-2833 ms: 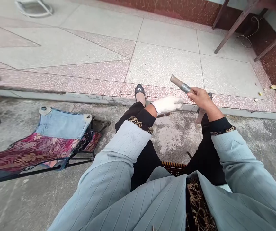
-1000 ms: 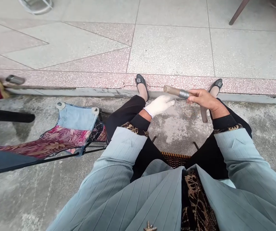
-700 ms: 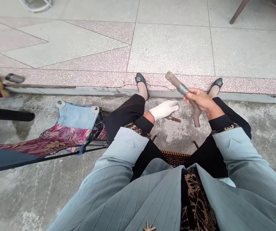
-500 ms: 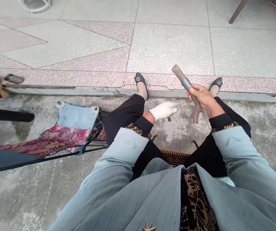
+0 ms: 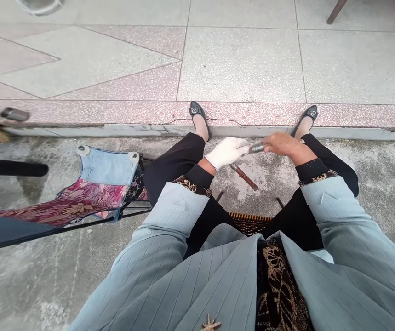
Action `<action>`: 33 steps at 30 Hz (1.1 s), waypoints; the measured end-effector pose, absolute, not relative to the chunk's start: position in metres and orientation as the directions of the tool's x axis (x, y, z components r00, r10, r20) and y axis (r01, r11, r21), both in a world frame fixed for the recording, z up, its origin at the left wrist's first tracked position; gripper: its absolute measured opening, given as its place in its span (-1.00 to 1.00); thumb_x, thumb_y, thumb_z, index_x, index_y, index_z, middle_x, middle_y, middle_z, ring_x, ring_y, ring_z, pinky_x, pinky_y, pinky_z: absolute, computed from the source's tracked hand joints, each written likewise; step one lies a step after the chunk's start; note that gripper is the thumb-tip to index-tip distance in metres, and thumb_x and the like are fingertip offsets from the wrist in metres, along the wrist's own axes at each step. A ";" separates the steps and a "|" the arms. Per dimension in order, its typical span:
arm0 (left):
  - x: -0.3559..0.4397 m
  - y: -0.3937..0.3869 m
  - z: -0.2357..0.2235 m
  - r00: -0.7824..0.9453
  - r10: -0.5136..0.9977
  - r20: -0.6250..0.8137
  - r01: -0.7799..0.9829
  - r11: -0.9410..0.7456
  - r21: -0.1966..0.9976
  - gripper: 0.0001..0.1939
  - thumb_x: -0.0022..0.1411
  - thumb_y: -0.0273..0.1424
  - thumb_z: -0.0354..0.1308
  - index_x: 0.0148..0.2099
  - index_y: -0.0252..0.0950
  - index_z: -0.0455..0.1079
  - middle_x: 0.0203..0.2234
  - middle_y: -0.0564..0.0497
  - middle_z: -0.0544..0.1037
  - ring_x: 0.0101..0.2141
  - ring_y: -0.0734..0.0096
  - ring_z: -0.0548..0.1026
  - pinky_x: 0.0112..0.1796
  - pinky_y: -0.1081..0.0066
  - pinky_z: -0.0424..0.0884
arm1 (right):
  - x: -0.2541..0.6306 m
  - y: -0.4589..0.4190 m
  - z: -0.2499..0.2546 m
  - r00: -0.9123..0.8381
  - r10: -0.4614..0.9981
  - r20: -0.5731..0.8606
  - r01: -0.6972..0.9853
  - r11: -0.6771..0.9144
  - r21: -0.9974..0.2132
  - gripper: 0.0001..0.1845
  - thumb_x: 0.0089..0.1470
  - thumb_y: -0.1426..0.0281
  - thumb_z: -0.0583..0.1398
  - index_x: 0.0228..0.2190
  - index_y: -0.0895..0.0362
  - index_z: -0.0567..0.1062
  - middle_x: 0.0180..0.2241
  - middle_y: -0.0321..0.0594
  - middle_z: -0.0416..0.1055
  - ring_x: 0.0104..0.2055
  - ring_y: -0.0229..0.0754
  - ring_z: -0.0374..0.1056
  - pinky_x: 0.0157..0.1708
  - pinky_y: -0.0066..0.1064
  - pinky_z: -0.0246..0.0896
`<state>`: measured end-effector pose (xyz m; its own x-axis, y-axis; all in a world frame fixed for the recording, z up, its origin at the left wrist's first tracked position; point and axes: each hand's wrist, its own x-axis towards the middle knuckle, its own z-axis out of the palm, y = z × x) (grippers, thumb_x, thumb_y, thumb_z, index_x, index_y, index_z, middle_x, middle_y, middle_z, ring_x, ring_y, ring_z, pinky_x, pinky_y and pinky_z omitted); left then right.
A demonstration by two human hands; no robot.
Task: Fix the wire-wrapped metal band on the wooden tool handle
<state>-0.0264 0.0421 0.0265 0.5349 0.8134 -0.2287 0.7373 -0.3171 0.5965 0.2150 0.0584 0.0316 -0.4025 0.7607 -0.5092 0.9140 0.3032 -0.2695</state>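
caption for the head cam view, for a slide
Bare right hand holds a wire-wrapped stick toward the white-gloved left hand, above a brown rod lying on concrete

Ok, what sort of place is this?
Probably a paved outdoor yard or patio beside a building: a speckled terrazzo tile floor, a rough concrete strip below its raised edge, and a folding chair with denim and floral fabric standing on the concrete.

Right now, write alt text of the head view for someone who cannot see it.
A bare right hand grips a wire-wrapped stick, its end toward the white-gloved left hand. A rusty rod lies below them on the concrete floor.
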 end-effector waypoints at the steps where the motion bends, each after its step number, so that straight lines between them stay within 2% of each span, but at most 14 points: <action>1: -0.028 0.044 0.026 0.518 0.824 -0.231 0.761 -0.320 0.565 -0.66 0.39 -0.27 0.02 -0.22 -0.32 0.57 -0.38 -0.07 0.63 -0.34 0.28 0.52 -0.31 0.35 0.29 | 0.216 0.059 0.031 -0.487 0.678 -0.551 0.872 0.333 -0.360 -0.67 0.23 0.35 0.26 -0.01 0.11 0.68 -0.20 -0.07 0.63 -0.18 -0.02 0.46 -0.22 -0.30 0.16; 3: -0.031 0.047 0.025 0.511 0.820 -0.258 0.773 -0.306 0.555 -0.69 0.37 -0.29 0.04 -0.20 -0.32 0.58 -0.32 -0.08 0.64 -0.28 0.24 0.55 -0.26 0.34 0.32 | 0.220 0.060 0.029 -0.648 0.526 -0.550 0.747 0.301 -0.592 -0.65 0.18 0.30 0.30 -0.02 0.06 0.71 -0.26 -0.21 0.63 -0.24 -0.11 0.44 -0.21 -0.34 0.18; 5: -0.032 0.048 0.023 0.569 0.760 -0.315 0.711 -0.262 0.652 -0.73 0.35 -0.31 0.08 -0.18 -0.32 0.56 -0.31 -0.07 0.64 -0.29 0.26 0.56 -0.24 0.35 0.36 | 0.224 0.060 0.029 -0.749 0.487 -0.449 0.589 0.179 -0.788 -0.54 0.09 0.19 0.35 0.02 0.04 0.70 -0.21 -0.27 0.64 -0.23 -0.15 0.43 -0.14 -0.34 0.23; 9: -0.032 0.047 0.019 0.597 0.755 -0.272 0.496 -0.081 0.865 -0.67 0.44 -0.20 0.00 -0.16 -0.32 0.48 -0.38 -0.05 0.58 -0.38 0.34 0.50 -0.26 0.37 0.39 | 0.225 0.057 0.033 -0.668 0.711 -0.218 0.256 -0.055 -0.965 -0.35 -0.01 0.03 0.43 0.04 0.13 0.67 -0.28 -0.25 0.59 -0.30 -0.22 0.37 -0.18 -0.35 0.27; 13: -0.034 0.049 0.007 0.576 0.753 -0.317 0.667 -0.209 0.715 -0.71 0.36 -0.27 0.03 -0.30 -0.28 0.51 -0.42 -0.04 0.56 -0.40 0.33 0.44 -0.30 0.38 0.29 | 0.222 0.054 0.040 -0.466 0.882 -0.069 -0.050 -0.104 -0.993 -0.33 -0.07 -0.10 0.46 -0.10 0.16 0.67 -0.40 -0.26 0.50 -0.40 -0.26 0.28 -0.31 -0.38 0.28; 16: -0.034 0.050 -0.003 0.622 0.603 -0.499 0.753 -0.287 0.592 -0.82 0.19 -0.32 0.15 -0.39 -0.25 0.52 -0.51 0.00 0.52 -0.47 0.33 0.39 -0.38 0.36 0.19 | 0.219 0.053 0.043 -0.484 0.871 -0.089 -0.035 -0.121 -0.992 -0.36 -0.10 -0.06 0.49 -0.14 0.16 0.67 -0.40 -0.26 0.50 -0.40 -0.27 0.28 -0.33 -0.39 0.28; 19: -0.035 0.050 -0.005 0.600 0.517 -0.610 0.781 -0.214 0.587 -0.84 0.02 -0.33 0.30 -0.30 -0.25 0.55 -0.52 0.03 0.53 -0.50 0.35 0.40 -0.41 0.39 0.20 | 0.214 0.051 0.040 -0.596 0.788 -0.158 0.054 -0.157 -0.986 -0.40 -0.07 0.01 0.49 -0.11 0.17 0.68 -0.41 -0.27 0.50 -0.40 -0.28 0.29 -0.36 -0.42 0.25; 21: -0.035 0.049 -0.001 0.611 0.564 -0.555 0.728 -0.125 0.674 -0.73 0.02 -0.30 0.35 -0.21 -0.28 0.55 -0.46 0.03 0.56 -0.45 0.37 0.45 -0.38 0.43 0.27 | 0.211 0.049 0.036 -0.650 0.735 -0.194 0.105 -0.166 -0.980 -0.45 -0.04 0.04 0.48 -0.12 0.16 0.68 -0.43 -0.29 0.49 -0.42 -0.30 0.28 -0.38 -0.44 0.23; 23: -0.033 0.046 0.005 0.636 0.651 -0.415 0.584 -0.054 0.810 -0.67 0.14 -0.23 0.30 -0.10 -0.31 0.52 -0.38 0.00 0.58 -0.39 0.38 0.50 -0.31 0.45 0.35 | 0.208 0.049 0.033 -0.651 0.728 -0.212 0.117 -0.180 -0.977 -0.47 -0.05 0.04 0.48 -0.15 0.16 0.68 -0.44 -0.31 0.49 -0.43 -0.32 0.27 -0.40 -0.46 0.22; 25: -0.029 0.043 0.009 0.586 0.771 -0.250 0.431 -0.036 0.901 -0.60 0.29 -0.20 0.19 0.07 -0.33 0.44 -0.30 -0.03 0.59 -0.34 0.39 0.52 -0.26 0.44 0.42 | 0.207 0.051 0.032 -0.594 0.780 -0.197 0.052 -0.207 -0.977 -0.44 -0.08 0.01 0.50 -0.18 0.16 0.66 -0.43 -0.30 0.49 -0.43 -0.32 0.28 -0.39 -0.46 0.25; 27: -0.023 0.040 0.007 0.481 0.865 -0.146 0.393 -0.064 0.917 -0.61 0.39 -0.23 0.07 0.14 -0.34 0.38 -0.30 -0.02 0.57 -0.36 0.41 0.52 -0.25 0.44 0.43 | 0.207 0.053 0.031 -0.484 0.857 -0.177 -0.044 -0.226 -0.973 -0.38 -0.12 -0.04 0.51 -0.20 0.17 0.63 -0.41 -0.28 0.48 -0.42 -0.31 0.31 -0.38 -0.45 0.29; 29: -0.018 0.037 0.002 0.488 0.857 -0.165 0.456 -0.089 0.885 -0.68 0.43 -0.27 -0.02 0.05 -0.33 0.42 -0.36 0.00 0.55 -0.40 0.42 0.51 -0.28 0.44 0.41 | 0.208 0.056 0.029 -0.355 0.915 -0.194 -0.090 -0.240 -0.967 -0.34 -0.17 -0.09 0.52 -0.24 0.15 0.58 -0.41 -0.27 0.46 -0.42 -0.30 0.32 -0.39 -0.44 0.31; 31: -0.014 0.036 -0.003 0.610 0.757 -0.234 0.539 -0.179 0.823 -0.75 0.41 -0.30 -0.01 -0.17 -0.29 0.45 -0.43 0.02 0.53 -0.43 0.41 0.49 -0.31 0.45 0.37 | 0.210 0.060 0.025 -0.236 0.943 -0.235 -0.080 -0.260 -0.962 -0.34 -0.18 -0.12 0.52 -0.29 0.13 0.53 -0.44 -0.28 0.43 -0.44 -0.30 0.30 -0.43 -0.44 0.30; 33: -0.013 0.036 -0.004 0.705 0.664 -0.249 0.563 -0.311 0.766 -0.79 0.34 -0.32 0.07 -0.34 -0.27 0.41 -0.47 0.03 0.52 -0.43 0.41 0.45 -0.33 0.45 0.31 | 0.213 0.064 0.021 -0.124 0.954 -0.274 -0.006 -0.277 -0.961 -0.43 -0.06 -0.08 0.47 -0.29 0.11 0.51 -0.45 -0.28 0.41 -0.46 -0.29 0.28 -0.45 -0.44 0.27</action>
<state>-0.0129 0.0358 -0.0035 0.7050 0.6641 -0.2489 0.5630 -0.3106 0.7659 0.2134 0.0643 0.0214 -0.1243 0.9537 -0.2737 -0.0063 -0.2766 -0.9610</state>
